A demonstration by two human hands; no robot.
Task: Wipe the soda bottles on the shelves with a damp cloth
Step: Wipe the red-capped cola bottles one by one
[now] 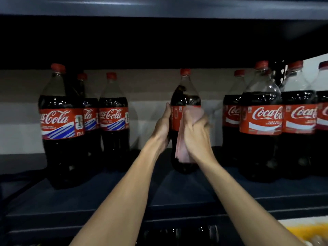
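Note:
A cola bottle [184, 96] with a red cap and red label stands alone at the middle of the dark shelf [124, 194]. My left hand [162, 126] grips its left side at label height. My right hand [196, 129] holds a pink cloth [182, 146] against the bottle's right front, and the cloth hangs down over the lower body. The lower right part of the bottle is hidden by my hand and the cloth.
Three cola bottles [61, 125] stand in a group at the left, and several more [261, 121] crowd the right. An upper shelf [159, 8] hangs close overhead. Bottle caps [179, 234] of a lower row and something yellow [308, 231] show below.

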